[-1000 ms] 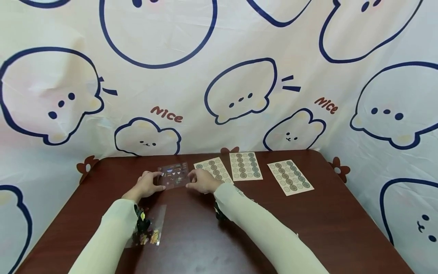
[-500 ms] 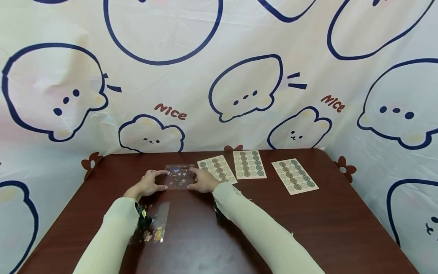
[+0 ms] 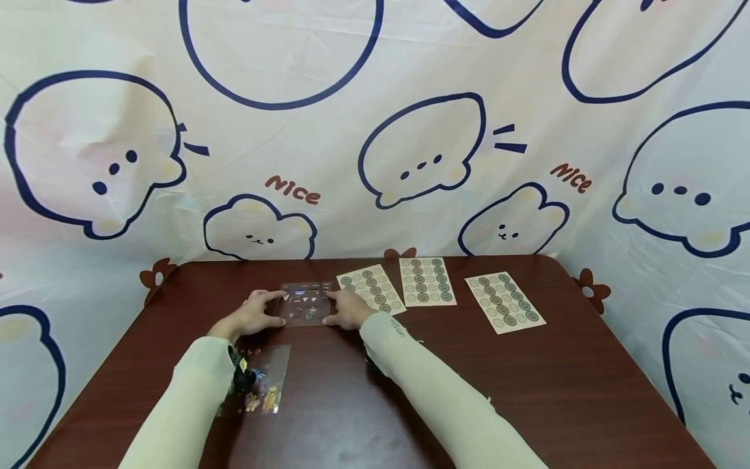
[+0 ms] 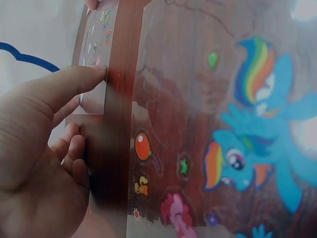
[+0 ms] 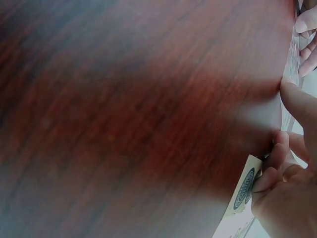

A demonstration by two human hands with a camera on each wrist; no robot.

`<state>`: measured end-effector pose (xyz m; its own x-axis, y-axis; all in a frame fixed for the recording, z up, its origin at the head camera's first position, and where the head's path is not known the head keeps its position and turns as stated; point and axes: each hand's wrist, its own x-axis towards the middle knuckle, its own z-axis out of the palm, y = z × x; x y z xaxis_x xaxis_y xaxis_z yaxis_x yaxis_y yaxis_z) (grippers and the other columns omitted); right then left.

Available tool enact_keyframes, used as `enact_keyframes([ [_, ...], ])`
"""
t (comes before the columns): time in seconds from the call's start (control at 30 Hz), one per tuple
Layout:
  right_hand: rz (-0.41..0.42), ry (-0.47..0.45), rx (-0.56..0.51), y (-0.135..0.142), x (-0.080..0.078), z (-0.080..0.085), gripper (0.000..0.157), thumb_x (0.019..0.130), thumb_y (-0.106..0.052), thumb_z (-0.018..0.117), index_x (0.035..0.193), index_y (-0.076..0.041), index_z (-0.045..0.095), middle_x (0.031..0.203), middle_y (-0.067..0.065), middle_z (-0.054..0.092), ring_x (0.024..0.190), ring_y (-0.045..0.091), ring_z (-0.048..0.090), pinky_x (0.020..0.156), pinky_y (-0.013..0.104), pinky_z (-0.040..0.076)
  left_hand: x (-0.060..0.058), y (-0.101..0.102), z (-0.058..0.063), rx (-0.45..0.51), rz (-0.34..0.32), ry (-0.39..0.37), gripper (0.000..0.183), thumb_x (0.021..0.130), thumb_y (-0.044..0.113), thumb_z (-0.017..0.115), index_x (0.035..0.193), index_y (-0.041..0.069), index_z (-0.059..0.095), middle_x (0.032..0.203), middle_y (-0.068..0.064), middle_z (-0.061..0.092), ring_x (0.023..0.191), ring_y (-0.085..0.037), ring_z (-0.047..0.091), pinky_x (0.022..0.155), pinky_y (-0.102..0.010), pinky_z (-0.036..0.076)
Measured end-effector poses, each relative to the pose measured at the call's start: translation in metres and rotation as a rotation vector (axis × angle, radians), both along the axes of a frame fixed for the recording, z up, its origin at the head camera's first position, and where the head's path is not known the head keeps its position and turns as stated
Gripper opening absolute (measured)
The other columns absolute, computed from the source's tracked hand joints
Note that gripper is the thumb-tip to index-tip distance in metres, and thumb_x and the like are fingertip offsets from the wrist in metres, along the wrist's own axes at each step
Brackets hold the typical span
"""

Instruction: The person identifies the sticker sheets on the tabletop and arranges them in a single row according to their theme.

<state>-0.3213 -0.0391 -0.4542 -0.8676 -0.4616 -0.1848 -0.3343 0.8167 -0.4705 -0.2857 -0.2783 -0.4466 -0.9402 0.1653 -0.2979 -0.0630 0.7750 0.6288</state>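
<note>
A transparent sticker sheet (image 3: 306, 303) with small printed shapes lies flat near the table's far edge. My left hand (image 3: 249, 315) rests at its left side, index finger on the upper part and thumb touching near the lower corner. Opposite it, my right hand (image 3: 350, 310) touches the right side with spread thumb and index finger. In the left wrist view the left thumb (image 4: 91, 77) lies straight over the sheet's edge. The right wrist view has the right thumb (image 5: 292, 94) at the near corner, other fingers bent beside a cream sheet (image 5: 240, 198).
A second clear sheet with colourful pony stickers (image 3: 275, 378) lies under the left forearm, large in the left wrist view as a blue pony (image 4: 237, 163). Cream sheets of round stickers (image 3: 372, 288) lie to the right, one (image 3: 505, 302) farther off. A patterned cloth (image 3: 351, 130) hangs behind the table (image 3: 410, 384).
The clear sheet, tilted a second ago, now lies squarer to the table's far edge. Both hands stay at its sides, the right shifting slightly. The head view has moved a little.
</note>
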Motion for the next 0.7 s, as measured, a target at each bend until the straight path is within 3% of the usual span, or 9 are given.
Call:
enact_keyframes([
  [0.13,0.003,0.008,-0.011,0.0005,-0.0009,-0.0003,0.07,0.091,-0.031,0.077,0.15,-0.009,0.049,0.132,0.011,0.066,0.108,0.015,0.06,0.098,0.029,0.05,-0.0009,-0.0002,0.0006,-0.003,-0.003,-0.004,0.076,0.094,0.021,0.069,0.158,0.004,0.032,0.156,-0.033,0.015,0.133,-0.051,0.032,0.111,-0.067,0.033],
  [0.27,0.007,0.021,-0.031,0.0012,-0.0022,-0.0011,0.068,0.089,-0.029,0.079,0.148,-0.007,0.052,0.106,0.007,0.068,0.089,0.013,0.055,0.085,0.024,0.047,-0.0009,-0.0002,0.0009,-0.004,-0.005,-0.001,0.075,0.094,0.02,0.07,0.157,0.004,0.033,0.154,-0.033,0.018,0.133,-0.052,0.034,0.111,-0.066,0.033],
  [0.37,0.0,0.028,-0.038,0.0013,-0.0023,-0.0008,0.067,0.088,-0.028,0.08,0.146,-0.007,0.054,0.096,0.004,0.064,0.085,0.012,0.053,0.082,0.022,0.046,-0.0019,-0.0003,0.0002,-0.008,-0.007,0.012,0.073,0.095,0.02,0.07,0.157,0.003,0.034,0.153,-0.033,0.021,0.132,-0.052,0.036,0.111,-0.065,0.034],
  [0.53,-0.022,0.032,-0.026,0.0012,-0.0001,0.0024,0.065,0.089,-0.027,0.079,0.146,-0.008,0.053,0.106,0.006,0.066,0.094,0.014,0.058,0.093,0.027,0.05,-0.0021,0.0009,-0.0006,-0.032,-0.007,0.043,0.069,0.097,0.021,0.068,0.156,0.003,0.036,0.152,-0.033,0.023,0.132,-0.051,0.037,0.111,-0.065,0.035],
  [0.7,-0.029,0.043,0.002,-0.0007,0.0012,0.0002,0.065,0.091,-0.029,0.077,0.148,-0.01,0.051,0.124,0.009,0.067,0.114,0.019,0.062,0.104,0.032,0.048,0.0006,0.0039,-0.0019,-0.058,-0.008,0.078,0.067,0.098,0.022,0.068,0.154,0.001,0.038,0.152,-0.034,0.024,0.133,-0.052,0.033,0.111,-0.067,0.033],
])
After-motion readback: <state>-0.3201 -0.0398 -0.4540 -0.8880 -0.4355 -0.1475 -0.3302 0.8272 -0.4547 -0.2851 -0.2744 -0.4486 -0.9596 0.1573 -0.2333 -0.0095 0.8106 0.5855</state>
